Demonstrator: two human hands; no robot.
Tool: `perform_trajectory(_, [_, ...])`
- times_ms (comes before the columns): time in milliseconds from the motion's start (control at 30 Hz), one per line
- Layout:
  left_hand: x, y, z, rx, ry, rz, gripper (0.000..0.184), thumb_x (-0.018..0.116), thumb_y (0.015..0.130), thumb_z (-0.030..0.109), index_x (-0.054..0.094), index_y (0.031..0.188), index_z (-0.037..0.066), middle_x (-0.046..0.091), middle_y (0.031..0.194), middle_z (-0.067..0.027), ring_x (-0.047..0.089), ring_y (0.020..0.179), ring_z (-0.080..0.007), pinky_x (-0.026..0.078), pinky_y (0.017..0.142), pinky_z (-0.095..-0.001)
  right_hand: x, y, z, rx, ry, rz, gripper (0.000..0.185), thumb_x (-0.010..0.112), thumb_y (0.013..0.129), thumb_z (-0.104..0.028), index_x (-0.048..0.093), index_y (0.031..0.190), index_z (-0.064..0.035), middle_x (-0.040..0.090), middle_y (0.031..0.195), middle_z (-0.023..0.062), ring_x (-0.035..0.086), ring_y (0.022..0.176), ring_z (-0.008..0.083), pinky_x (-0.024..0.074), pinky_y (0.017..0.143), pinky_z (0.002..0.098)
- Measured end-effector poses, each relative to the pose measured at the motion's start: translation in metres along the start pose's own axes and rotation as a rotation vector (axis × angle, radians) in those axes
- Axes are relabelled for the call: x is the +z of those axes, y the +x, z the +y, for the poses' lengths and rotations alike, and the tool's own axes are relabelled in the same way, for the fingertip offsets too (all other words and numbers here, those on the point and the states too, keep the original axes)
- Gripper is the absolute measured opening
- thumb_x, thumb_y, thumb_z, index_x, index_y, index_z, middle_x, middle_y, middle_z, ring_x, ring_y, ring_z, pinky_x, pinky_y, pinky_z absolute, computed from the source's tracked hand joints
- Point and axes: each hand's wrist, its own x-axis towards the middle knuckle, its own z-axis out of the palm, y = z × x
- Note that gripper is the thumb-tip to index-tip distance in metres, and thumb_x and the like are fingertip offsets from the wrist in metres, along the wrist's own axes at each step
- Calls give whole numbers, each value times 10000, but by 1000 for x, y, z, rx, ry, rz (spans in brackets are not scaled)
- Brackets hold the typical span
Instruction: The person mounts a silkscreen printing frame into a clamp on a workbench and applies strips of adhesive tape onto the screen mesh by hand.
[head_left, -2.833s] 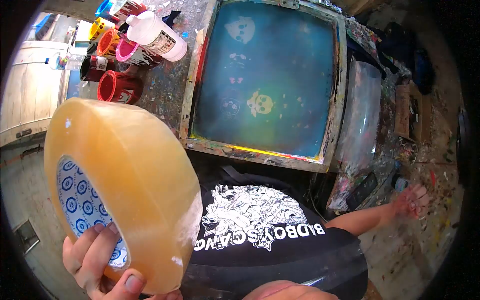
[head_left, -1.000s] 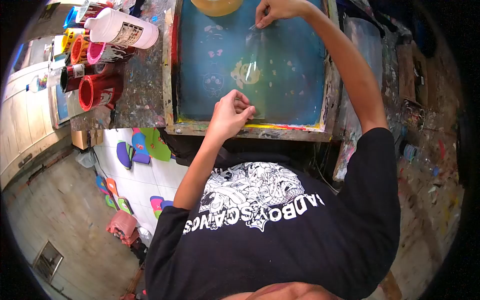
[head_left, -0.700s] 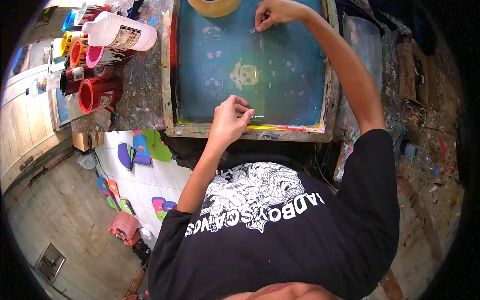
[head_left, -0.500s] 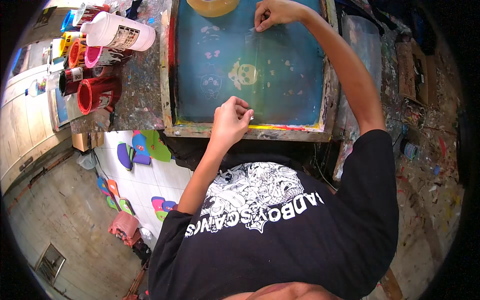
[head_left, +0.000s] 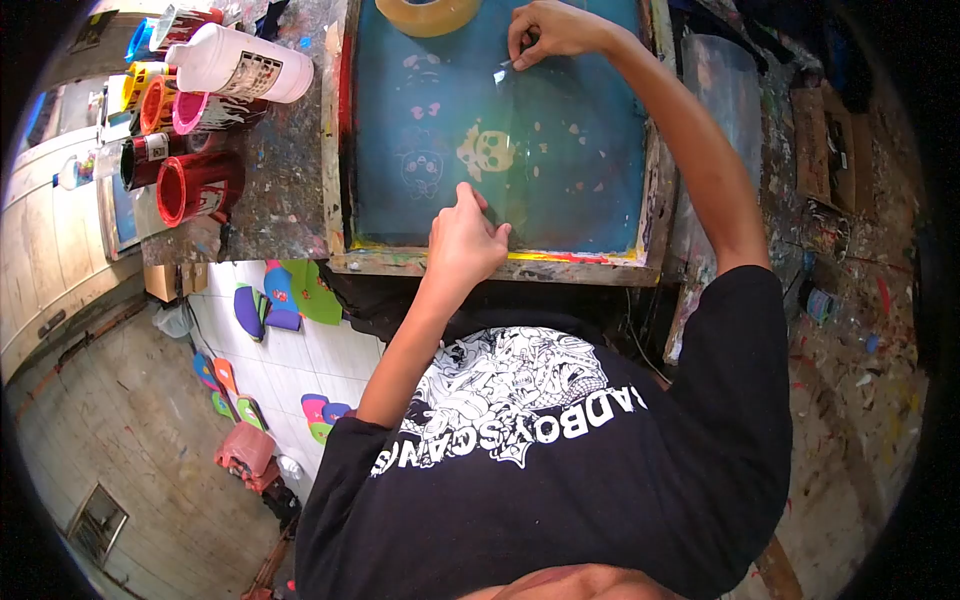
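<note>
A blue-green screen (head_left: 600, 100) in a paint-stained wooden frame (head_left: 600, 270) lies in front of me, with pale skull and cartoon shapes on it. At its near edge is my left hand (head_left: 465, 240), fingers closed at the near end of a clear tape strip (head_left: 510, 135), its index finger partly raised. Farther up, my right hand (head_left: 550, 32) pinches the strip's far end, where a bright glint shows. The transparent strip is faint over the screen, and whether it touches the mesh is unclear. A large yellowish tape roll (head_left: 428, 12) rests at the screen's far side.
Open paint pots, including a red one (head_left: 200, 188), and a white bottle (head_left: 240, 62) crowd the left of the table. A clear curved plastic sheet (head_left: 722, 100) lies right of the frame. Colourful cut-out pieces (head_left: 270, 295) are on the tiled floor at lower left.
The tape roll, earlier held in my left hand, now rests on the screen. Both hands have come over the screen with the strip. Lately my left index finger has lifted; my right hand has hardly moved.
</note>
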Motion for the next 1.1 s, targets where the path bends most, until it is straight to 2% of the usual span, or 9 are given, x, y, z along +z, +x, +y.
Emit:
perform_trajectory(233, [-21, -6, -9, -51, 192, 71, 531, 862, 767, 246, 503, 1085, 17, 692, 722, -139, 704, 790, -403, 530, 743, -484, 8, 9, -6, 145, 0, 120, 291, 861, 755, -336, 766, 863, -82, 715, 740, 70, 671, 705, 155, 533, 652, 337])
perform_trajectory(333, [-23, -12, -11, -68, 153, 25, 470, 838, 786, 214, 518, 1070, 18, 699, 823, -128, 687, 863, -377, 526, 778, -453, 23, 9, -11, 151, -199, 239, 216, 718, 916, -240, 712, 1004, -43, 705, 821, 85, 674, 738, 309, 518, 674, 414])
perform_trajectory(400, [-12, -14, -19, 425, 226, 268, 352, 793, 831, 170, 579, 1036, -19, 682, 946, -150, 656, 919, -322, 517, 826, -415, 28, -6, -26, 120, -279, 396, 253, 655, 962, -291, 712, 1027, -53, 733, 939, 71, 690, 820, 271, 522, 739, 423])
perform_trajectory(500, [-1, -24, -14, 794, 144, 189, 306, 737, 889, 181, 628, 1051, -54, 623, 1089, -190, 595, 1017, -341, 497, 901, -418, 38, -40, -39, -168, -638, 369, 391, 516, 1039, -378, 644, 1282, -101, 661, 1308, 90, 631, 1187, 251, 480, 1022, 441])
perform_trajectory(533, [3, -30, -15, 800, 165, 134, 318, 722, 905, 203, 641, 1057, -65, 619, 1080, -191, 587, 1011, -350, 494, 909, -425, 49, -48, -39, -166, -641, 371, 391, 516, 1039, -378, 644, 1282, -101, 661, 1308, 90, 631, 1187, 251, 480, 1022, 441])
perform_trajectory(600, [12, -32, -17, 840, 192, 92, 378, 710, 921, 261, 653, 1060, -86, 606, 1034, -178, 575, 989, -343, 497, 897, -427, 70, -60, -34, -441, -818, 120, 574, 337, 1074, -490, 399, 1544, -166, 392, 1602, 61, 346, 1485, 232, 244, 1252, 436])
perform_trajectory(700, [12, -32, -18, 869, 247, 34, 387, 721, 913, 270, 654, 1046, -87, 596, 999, -168, 576, 968, -328, 506, 869, -411, 62, -66, -47, -211, -722, -56, 665, 268, 1064, -555, 216, 1621, -195, 215, 1681, 36, 184, 1549, 198, 83, 1298, 414])
perform_trajectory(967, [12, -26, -17, 939, 234, 35, 377, 718, 917, 308, 631, 846, -51, 538, 841, -137, 556, 840, -308, 496, 757, -405, 65, -54, -32, -70, -791, 144, 666, 266, 1067, -549, 221, 1619, -179, 243, 1674, 33, 226, 1539, 214, 134, 1285, 452])
perform_trajectory(1100, [5, -23, -17, 890, 176, -42, 405, 727, 909, 345, 659, 807, -40, 544, 823, -148, 579, 849, -324, 499, 759, -421, 57, -42, -24, 37, -733, 400, 609, 408, 1051, -464, 363, 1554, -123, 376, 1602, 92, 336, 1489, 243, 226, 1253, 433])
